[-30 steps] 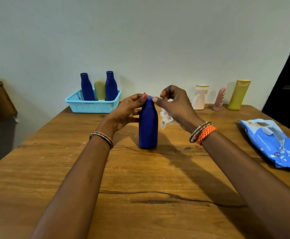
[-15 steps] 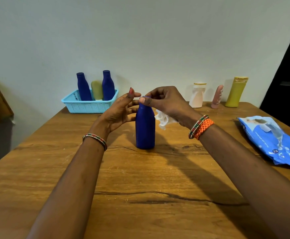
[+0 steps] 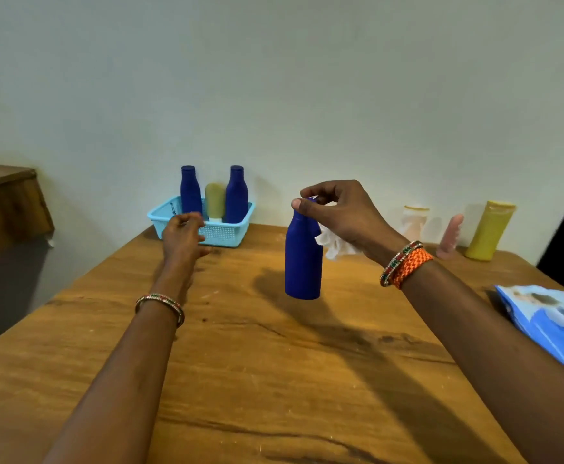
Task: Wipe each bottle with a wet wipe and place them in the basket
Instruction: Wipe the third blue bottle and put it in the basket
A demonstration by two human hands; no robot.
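Hanging bottle: dark blue bottle (image 3: 303, 262), pinched at the cap by thumb and fingertips, upright, lifted clear of the wooden table (image 3: 274, 380), shadow beneath and behind it; cap mostly hidden by the fingers.
Right hand: right hand (image 3: 344, 216) closed around the bottle top from above; crumpled white wet wipe (image 3: 336, 244) tucked under the palm, partly hidden behind the bottle and wrist; orange braided band and beaded bangle on the wrist.
Left hand: left hand (image 3: 183, 234) blurred, fingers loosely curled, holding nothing, hovering just in front of the basket; contact with the basket impossible to tell; beaded bangle on the wrist.
Basket: light blue basket (image 3: 222, 232) at the table's far left edge, against the wall, near left corner covered by the left hand; two dark blue bottles (image 3: 191, 194) standing upright inside, an olive tube (image 3: 214, 200) between them, bases hidden by the basket wall.
Waiting row: far right by the wall, a white bottle (image 3: 415, 222), smeared and hard to make out, a pink bottle (image 3: 450, 236), also blurred, and a yellow bottle (image 3: 490, 229) leaning slightly.
Wipes pack: blue wipes pack (image 3: 552, 326) lying flat at the right edge, cut off by the frame, print unreadable.
Left margin: wooden furniture top (image 3: 2, 195) beside the table, partly out of frame.
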